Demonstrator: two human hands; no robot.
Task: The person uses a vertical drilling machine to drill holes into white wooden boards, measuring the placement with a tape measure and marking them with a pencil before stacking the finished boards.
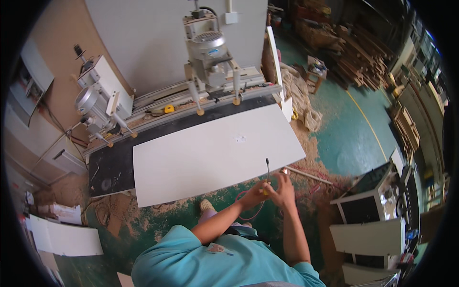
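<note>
My left hand (pixel 255 195) grips what looks like an air blow gun with a thin metal nozzle (pixel 268 170). The nozzle has a black tip and points up over the near edge of a white panel (pixel 211 154). A bit of the tool's yellow body shows between my hands. Close against the left one is my right hand (pixel 284 189), its fingers bent and its thumb at the tool; whether it grips anything is unclear. A small shiny object (pixel 285 171) shows just beyond its fingertips. The panel lies flat on the black bed (pixel 107 170) of a boring machine and overhangs its front.
Two motor units, one at the middle (pixel 208 53) and one at the left (pixel 95 106), stand behind the panel. A yellow tape measure (pixel 169 108) rests on the rail. Red hose (pixel 252 217) and sawdust (pixel 308 143) lie on the green floor. White panels (pixel 367 236) stand at right.
</note>
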